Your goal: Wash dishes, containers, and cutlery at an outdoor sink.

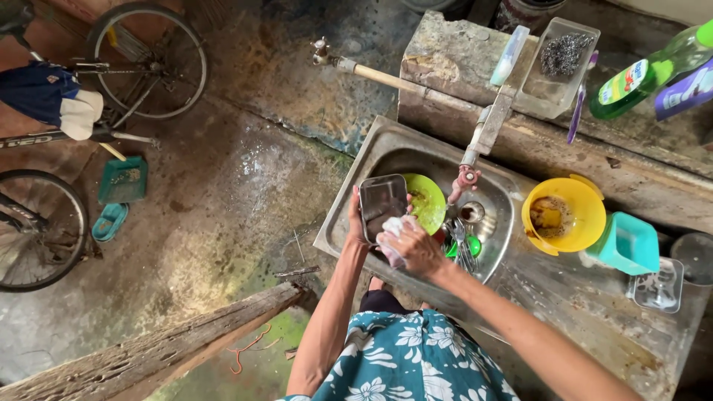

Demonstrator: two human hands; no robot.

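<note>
- Two hands work over the steel sink (386, 145): the left hand (358, 223) grips a rectangular metal tray (381, 200) by its near edge, and the right hand (416, 249) presses a pale cloth (394, 230) against it.
- Inside the sink, just behind the tray, lies a green plate (428, 200); cutlery (462, 241) sits beside the drain.
- Right of the sink, on the wet counter (579, 297), stands a yellow bowl (564, 215) holding brown residue.
- Beyond the sink, a clear tub (557, 67) holds steel wool.

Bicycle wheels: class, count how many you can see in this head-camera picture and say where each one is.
2. One bicycle wheel stands at the top left, above the green dustpan. The other wheel is at the left edge, partly cut off. More may lie out of frame.
</note>
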